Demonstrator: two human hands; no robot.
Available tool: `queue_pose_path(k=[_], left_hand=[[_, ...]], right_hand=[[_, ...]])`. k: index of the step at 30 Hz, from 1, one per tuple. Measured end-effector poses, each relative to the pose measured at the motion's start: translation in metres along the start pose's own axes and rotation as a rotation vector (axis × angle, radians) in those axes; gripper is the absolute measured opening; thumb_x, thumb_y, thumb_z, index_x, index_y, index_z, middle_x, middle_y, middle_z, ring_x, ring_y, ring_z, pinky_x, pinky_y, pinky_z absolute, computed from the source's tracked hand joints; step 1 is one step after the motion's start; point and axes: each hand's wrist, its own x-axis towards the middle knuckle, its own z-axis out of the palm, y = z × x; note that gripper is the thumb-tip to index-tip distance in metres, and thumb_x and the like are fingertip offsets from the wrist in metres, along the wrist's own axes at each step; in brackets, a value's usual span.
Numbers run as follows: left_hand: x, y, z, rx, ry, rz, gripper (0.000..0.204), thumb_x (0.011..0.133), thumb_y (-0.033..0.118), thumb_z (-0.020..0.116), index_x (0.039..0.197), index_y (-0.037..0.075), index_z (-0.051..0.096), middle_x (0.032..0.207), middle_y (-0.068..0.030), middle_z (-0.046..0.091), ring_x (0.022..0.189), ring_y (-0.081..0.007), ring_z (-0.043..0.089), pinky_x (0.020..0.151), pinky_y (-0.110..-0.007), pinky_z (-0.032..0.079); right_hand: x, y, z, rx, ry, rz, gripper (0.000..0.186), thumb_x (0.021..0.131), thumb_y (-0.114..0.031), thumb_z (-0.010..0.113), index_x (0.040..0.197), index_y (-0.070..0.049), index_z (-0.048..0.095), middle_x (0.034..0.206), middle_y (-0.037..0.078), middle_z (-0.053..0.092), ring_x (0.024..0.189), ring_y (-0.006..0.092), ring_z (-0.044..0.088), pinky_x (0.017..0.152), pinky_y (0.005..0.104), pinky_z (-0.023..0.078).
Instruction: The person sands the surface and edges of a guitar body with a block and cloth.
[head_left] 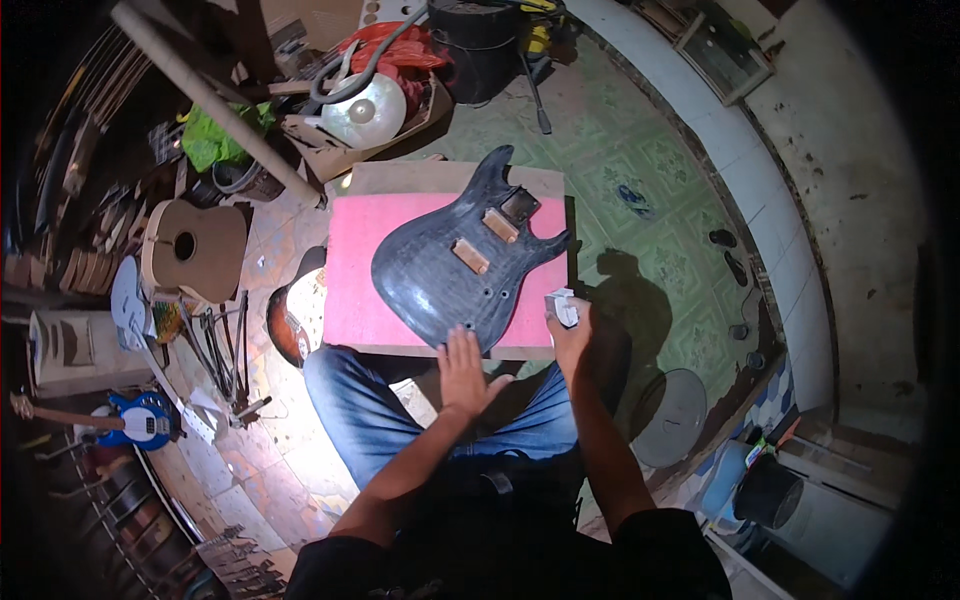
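A black, unfinished electric guitar body with two pale wooden cavities lies on a pink foam sheet over a board across my lap, its neck end toward the top right. My left hand is open, fingers stretched out over the body's lower edge, seemingly resting on it. At the right edge of the pink sheet, my right hand is closed on a small white and grey block or folded paper.
An acoustic guitar body, a blue electric guitar and a sunburst body sit at left. A pole, boxed clutter and a black bucket are ahead. Sandals and a round lid lie at right.
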Motion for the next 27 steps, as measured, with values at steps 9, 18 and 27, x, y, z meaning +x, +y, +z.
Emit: queue_pose_path(k=[9, 18, 27], left_hand=[[0.132, 0.066, -0.015, 0.102, -0.2, 0.405, 0.103, 0.089, 0.062, 0.063, 0.162, -0.001, 0.028, 0.171, -0.0173, 0.023, 0.16, -0.0357, 0.015, 0.128, -0.057, 0.012], [0.078, 0.033, -0.023, 0.181, -0.025, 0.235, 0.092, 0.095, 0.055, 0.058, 0.162, -0.001, 0.028, 0.17, -0.0188, 0.026, 0.159, -0.0348, 0.02, 0.128, -0.055, 0.015], [0.03, -0.019, -0.03, -0.213, 0.023, 0.324, 0.079, 0.087, 0.032, 0.076, 0.154, 0.007, 0.043, 0.16, -0.018, 0.039, 0.152, -0.039, 0.031, 0.123, -0.055, 0.025]], right_hand=[[0.012, 0.019, 0.009, 0.326, 0.202, 0.243, 0.045, 0.078, -0.006, 0.088, 0.115, -0.003, 0.062, 0.108, 0.012, 0.07, 0.099, 0.0216, 0.068, 0.089, 0.0373, 0.055], [0.011, 0.037, 0.012, 0.405, 0.207, 0.277, 0.043, 0.08, -0.006, 0.086, 0.115, -0.003, 0.061, 0.107, 0.01, 0.071, 0.097, 0.0194, 0.068, 0.089, 0.0345, 0.055], [0.011, 0.039, 0.019, 0.38, 0.172, 0.285, 0.041, 0.081, -0.007, 0.083, 0.115, -0.002, 0.061, 0.107, 0.01, 0.07, 0.097, 0.0191, 0.067, 0.09, 0.0344, 0.054]])
